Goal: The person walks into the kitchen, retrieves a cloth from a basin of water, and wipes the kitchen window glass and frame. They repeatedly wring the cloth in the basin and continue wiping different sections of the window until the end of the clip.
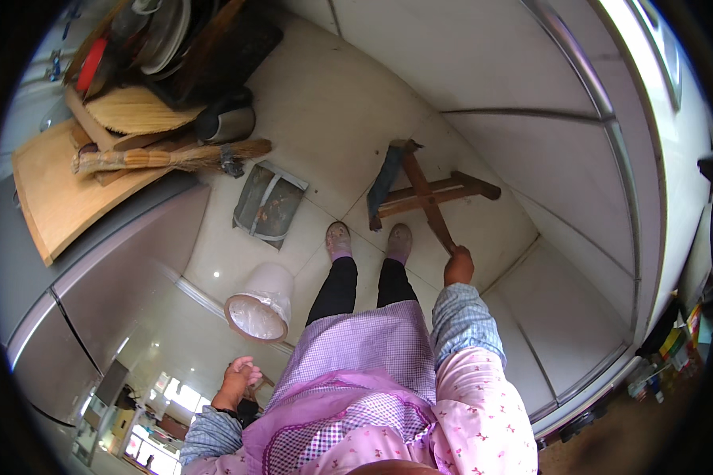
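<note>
My right hand (459,266) grips the lower end of one leg of a folding wooden stool (426,196), which lies at an angle over the floor tiles in front of my feet. A blue cloth (385,180) is wrapped over one end of its frame. My left hand (241,378) hangs at my left side with its fingers loosely curled, and nothing shows in it. Nearest to it stands a waste bin (258,317) with a clear plastic liner. A metal dustpan (270,205) lies on the floor ahead of the bin.
White cabinets (546,154) with metal handle strips run along the right. At the left, a counter carries a wooden board (65,196), a straw hand brush (172,158) and a kettle (229,122). Glossy cabinet doors (136,267) stand below it.
</note>
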### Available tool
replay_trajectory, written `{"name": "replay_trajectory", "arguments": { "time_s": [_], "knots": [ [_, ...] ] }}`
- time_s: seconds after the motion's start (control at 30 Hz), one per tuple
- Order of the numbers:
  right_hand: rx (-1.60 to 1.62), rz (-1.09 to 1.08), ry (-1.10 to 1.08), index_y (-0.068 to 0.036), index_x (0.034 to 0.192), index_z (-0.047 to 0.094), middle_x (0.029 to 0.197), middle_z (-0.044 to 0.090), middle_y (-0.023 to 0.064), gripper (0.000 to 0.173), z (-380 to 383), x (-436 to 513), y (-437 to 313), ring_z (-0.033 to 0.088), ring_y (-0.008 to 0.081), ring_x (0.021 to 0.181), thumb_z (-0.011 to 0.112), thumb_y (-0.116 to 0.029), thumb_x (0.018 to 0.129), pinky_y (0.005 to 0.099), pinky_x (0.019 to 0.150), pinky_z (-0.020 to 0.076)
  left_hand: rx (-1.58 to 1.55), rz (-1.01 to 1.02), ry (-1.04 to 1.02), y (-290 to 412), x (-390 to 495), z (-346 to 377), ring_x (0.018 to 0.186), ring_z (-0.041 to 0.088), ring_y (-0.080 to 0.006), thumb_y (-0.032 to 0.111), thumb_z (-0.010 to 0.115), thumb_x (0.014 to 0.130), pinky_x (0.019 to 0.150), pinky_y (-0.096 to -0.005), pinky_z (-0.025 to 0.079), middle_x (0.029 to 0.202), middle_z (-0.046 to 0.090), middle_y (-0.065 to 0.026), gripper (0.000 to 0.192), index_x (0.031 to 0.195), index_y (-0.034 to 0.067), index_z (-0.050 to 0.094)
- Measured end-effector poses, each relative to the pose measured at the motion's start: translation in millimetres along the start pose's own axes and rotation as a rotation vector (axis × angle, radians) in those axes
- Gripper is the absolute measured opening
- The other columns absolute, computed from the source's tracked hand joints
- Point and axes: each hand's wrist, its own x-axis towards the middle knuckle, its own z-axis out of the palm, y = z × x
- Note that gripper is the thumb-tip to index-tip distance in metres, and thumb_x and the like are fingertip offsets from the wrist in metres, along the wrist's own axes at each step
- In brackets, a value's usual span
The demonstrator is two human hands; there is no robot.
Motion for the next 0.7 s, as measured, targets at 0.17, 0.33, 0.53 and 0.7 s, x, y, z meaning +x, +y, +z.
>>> {"name": "replay_trajectory", "arguments": {
  "time_s": [0.17,0.33,0.53,0.7],
  "knots": [
    [0.021,0.225,0.032,-0.001,0.093,0.066,0.096,0.067,0.0193,0.011,0,-42,49,0.065,0.039,0.092,0.059,-0.007,0.089,0.047,0.08,0.053,0.148,0.057,-0.069,44,0,22,0.088,0.069,-0.0198,0.015,0.053,0.101,0.077,-0.0298,0.056,0.108,0.068,-0.0131,0.032,0.131,0.004,0.052],
    [0.081,0.237,0.021,-0.001,0.1,0.067,0.101,0.067,0.0196,0.015,0,-25,61,0.064,0.0384,0.096,0.06,-0.003,0.086,0.0454,0.083,0.0531,0.236,0.118,-0.034,94,1,38,0.088,0.069,-0.0202,0.014,0.053,0.1,0.078,-0.0306,0.056,0.104,0.068,-0.011,0.031,0.129,0.004,0.053],
    [0.12,0.258,0.062,0.002,0.107,0.067,0.104,0.065,0.0226,0.025,-2,25,71,0.063,0.0396,0.101,0.065,-0.003,0.083,0.0442,0.087,0.0524,0.302,0.187,-0.012,136,-21,62,0.089,0.069,-0.0213,0.014,0.052,0.1,0.08,-0.0311,0.057,0.104,0.068,-0.0115,0.031,0.129,0.003,0.053],
    [0.165,0.186,-0.2,0.002,0.115,0.065,0.119,0.063,0.0228,0.038,-94,28,52,0.058,0.0405,0.114,0.072,-0.011,0.08,0.0445,0.099,0.0475,0.285,0.246,-0.014,153,-59,87,0.09,0.069,-0.0223,0.015,0.054,0.1,0.081,-0.0318,0.057,0.106,0.067,-0.0134,0.034,0.131,0.002,0.052]
  ]
}}
